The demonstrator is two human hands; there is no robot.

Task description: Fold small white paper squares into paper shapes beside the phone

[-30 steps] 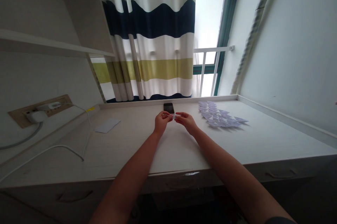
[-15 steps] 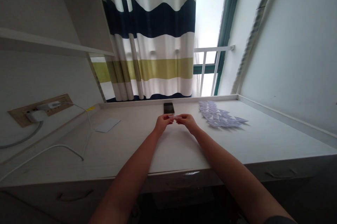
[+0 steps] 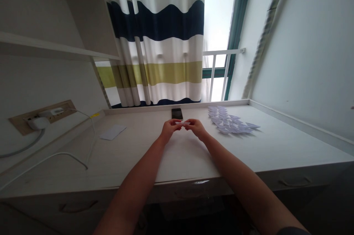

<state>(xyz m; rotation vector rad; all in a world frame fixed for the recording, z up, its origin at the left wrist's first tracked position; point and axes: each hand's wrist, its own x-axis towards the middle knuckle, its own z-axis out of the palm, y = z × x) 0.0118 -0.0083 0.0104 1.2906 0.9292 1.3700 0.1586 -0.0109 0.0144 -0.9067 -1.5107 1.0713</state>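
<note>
A small piece of folded white paper is pinched between my two hands, just above the desk. My left hand grips its left end with thumb and fingers closed. On the other end, my right hand has its fingers closed too. Much of the paper is hidden by my fingers, so its exact folds do not show. Right behind my hands lies a dark-screened phone. Several folded white paper pieces with pointed ends lie in rows to the right of my right hand.
White paper sheets lie on the desk at the left. A white cable runs over the desk's left side, near a wall socket with plugs in it. A striped curtain hangs behind the desk's back edge.
Slightly more of the folded paper's white surface shows between my fingertips. My hands stay in nearly the same place, and the other things lie as before.
</note>
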